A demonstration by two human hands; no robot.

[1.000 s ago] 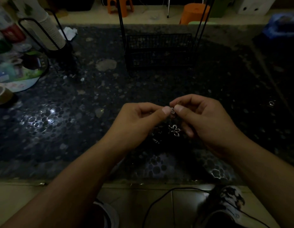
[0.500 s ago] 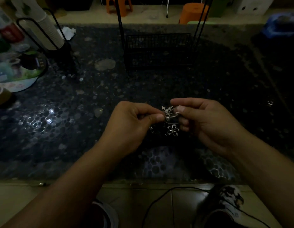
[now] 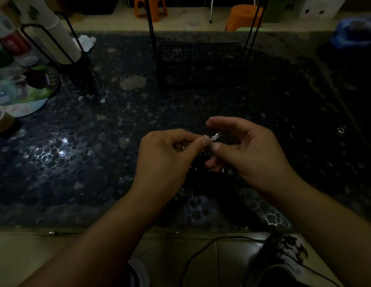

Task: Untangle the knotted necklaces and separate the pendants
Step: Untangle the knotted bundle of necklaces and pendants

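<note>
Since half a second ago, the right hand has lifted its index finger away, and the flower pendant visible then is now mostly hidden. Mid-frame, above the dark pebbled table, the left hand pinches a small silver pendant at thumb and forefinger; the right thumb touches beneath it. Chains glint faintly below the right fingers. A black wire basket stands at upper centre.

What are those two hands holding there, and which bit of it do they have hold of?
The left hand pinches a small silvery pendant by its near end; the right hand touches it with its thumb. The chains are too dark to trace.
</note>
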